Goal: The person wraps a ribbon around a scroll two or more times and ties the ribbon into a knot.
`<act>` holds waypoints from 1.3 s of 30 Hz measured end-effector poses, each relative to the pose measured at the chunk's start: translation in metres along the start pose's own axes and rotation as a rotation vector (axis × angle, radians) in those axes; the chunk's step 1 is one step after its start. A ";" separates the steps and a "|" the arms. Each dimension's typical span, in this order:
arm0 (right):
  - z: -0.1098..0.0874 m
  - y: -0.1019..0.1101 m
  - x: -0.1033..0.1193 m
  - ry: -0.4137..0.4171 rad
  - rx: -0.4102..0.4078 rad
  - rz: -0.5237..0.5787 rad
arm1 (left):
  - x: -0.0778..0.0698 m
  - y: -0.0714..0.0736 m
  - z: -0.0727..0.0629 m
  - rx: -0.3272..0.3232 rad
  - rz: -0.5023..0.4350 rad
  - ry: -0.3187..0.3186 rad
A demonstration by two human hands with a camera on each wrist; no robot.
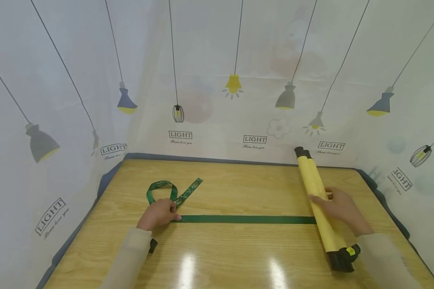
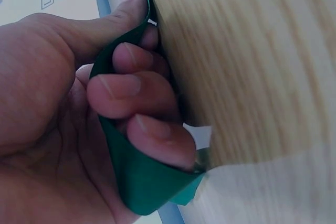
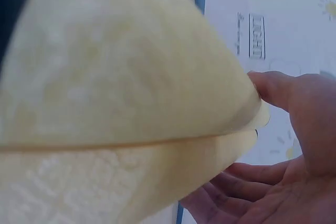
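Observation:
My left hand (image 1: 160, 212) pinches a green ribbon (image 1: 246, 219) between thumb and fingers. In the left wrist view the ribbon (image 2: 142, 177) loops around the curled fingers and runs under the thumb. From this hand a straight length crosses the table to the scroll at the right, and a loose, patterned end curls behind the hand. My right hand (image 1: 341, 206) grips the yellow scroll (image 1: 316, 184) from its right side, thumb on top. Two rolls lie side by side in it, with black end caps. The right wrist view shows the pale scroll (image 3: 131, 77) close up, fingers beneath it.
The wooden table (image 1: 238, 257) ends at a white wall covering (image 1: 217, 52) printed with lamps, which wraps the back and both sides. A dark blue edge (image 1: 202, 159) shows along the table's back. Small black wrist devices sit near both cuffs.

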State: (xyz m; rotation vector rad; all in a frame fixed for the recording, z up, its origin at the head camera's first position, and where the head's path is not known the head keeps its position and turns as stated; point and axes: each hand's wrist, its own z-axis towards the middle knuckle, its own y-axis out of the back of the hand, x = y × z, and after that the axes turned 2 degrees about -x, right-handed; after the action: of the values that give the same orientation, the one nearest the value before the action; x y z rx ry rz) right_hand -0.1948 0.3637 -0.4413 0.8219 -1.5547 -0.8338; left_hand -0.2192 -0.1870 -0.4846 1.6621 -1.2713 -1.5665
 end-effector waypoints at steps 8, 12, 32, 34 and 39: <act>-0.005 -0.021 0.038 0.016 0.019 0.044 | 0.000 -0.001 0.001 -0.001 -0.007 0.000; -0.008 -0.032 0.057 0.020 0.036 0.072 | 0.000 0.000 0.000 -0.002 -0.011 0.001; -0.023 -0.099 0.157 0.016 0.054 0.153 | 0.001 -0.001 -0.001 -0.005 -0.018 -0.003; -0.024 -0.106 0.165 0.013 0.050 0.150 | 0.002 -0.001 -0.001 -0.003 -0.021 -0.002; -0.027 -0.125 0.184 0.035 0.031 0.104 | 0.002 0.000 -0.001 0.005 -0.019 0.006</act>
State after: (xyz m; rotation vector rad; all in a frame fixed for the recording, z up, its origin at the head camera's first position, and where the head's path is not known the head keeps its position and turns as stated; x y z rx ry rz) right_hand -0.1829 0.1401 -0.4543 0.7679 -1.5688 -0.7179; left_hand -0.2190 -0.1889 -0.4850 1.6848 -1.2610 -1.5698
